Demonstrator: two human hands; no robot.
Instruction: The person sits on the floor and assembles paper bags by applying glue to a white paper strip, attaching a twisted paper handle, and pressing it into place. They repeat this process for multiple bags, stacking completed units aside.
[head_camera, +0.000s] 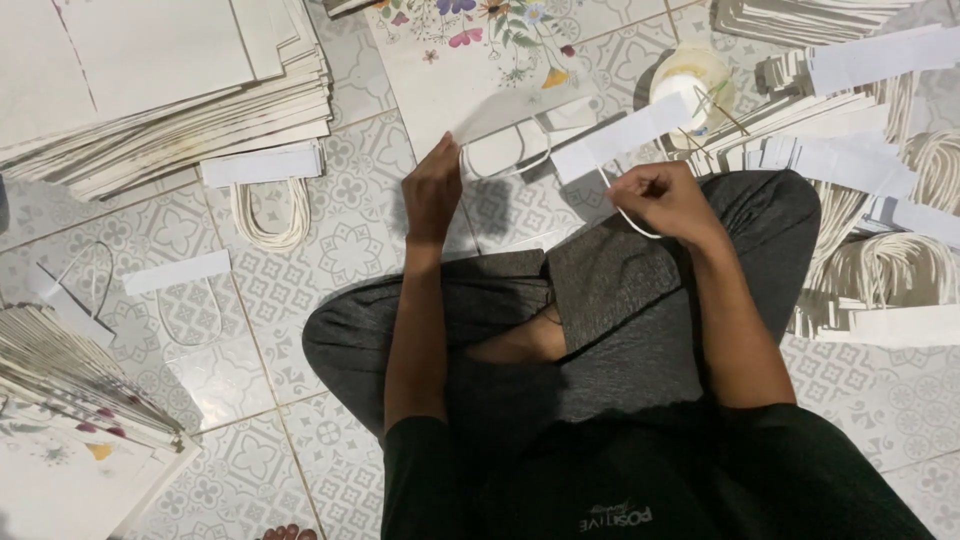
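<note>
The light is soft and a bit dim. Dark shadows fall under the legs. The white paper stacks (160, 110) look bright. Edges look slightly blurry.

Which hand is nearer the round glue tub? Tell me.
Right. The right hand sits just below-left of the glue tub; the left hand is farther left, on the flowered bag.
</note>
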